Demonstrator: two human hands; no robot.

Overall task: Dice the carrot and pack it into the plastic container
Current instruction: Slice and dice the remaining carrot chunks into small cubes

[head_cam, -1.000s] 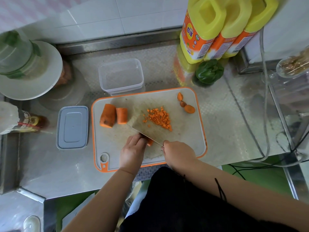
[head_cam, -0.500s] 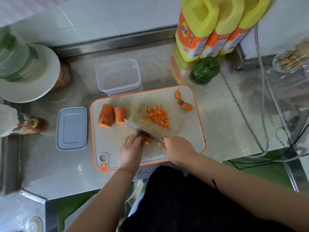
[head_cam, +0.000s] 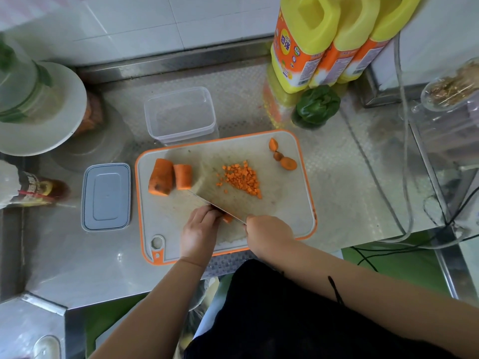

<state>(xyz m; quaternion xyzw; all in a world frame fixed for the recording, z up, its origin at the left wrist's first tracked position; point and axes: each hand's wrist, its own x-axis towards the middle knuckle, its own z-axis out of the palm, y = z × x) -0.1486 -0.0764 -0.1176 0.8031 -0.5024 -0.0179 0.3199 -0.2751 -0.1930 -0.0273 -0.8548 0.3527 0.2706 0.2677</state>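
Observation:
On the orange-rimmed cutting board (head_cam: 282,216) my left hand (head_cam: 199,233) holds down a small carrot piece (head_cam: 228,218) with curled fingers. My right hand (head_cam: 268,233) grips the handle of a cleaver (head_cam: 207,200), whose blade stands against that piece. A pile of diced carrot (head_cam: 242,180) lies mid-board. Two carrot chunks (head_cam: 169,176) lie at the board's left, and carrot end scraps (head_cam: 282,158) at its far right corner. The clear plastic container (head_cam: 180,116) stands empty just behind the board, its grey lid (head_cam: 106,196) to the board's left.
Three yellow jugs (head_cam: 334,40) and a green pepper (head_cam: 317,106) stand at the back right. A round white plate (head_cam: 39,112) with a glass jar on it sits far left, a bottle (head_cam: 28,189) below it. Cables (head_cam: 404,177) trail along the right counter edge.
The cleaver blade has tilted and come down beside my left hand's fingertips onto the small carrot piece. Both hands stay in about the same place on the board.

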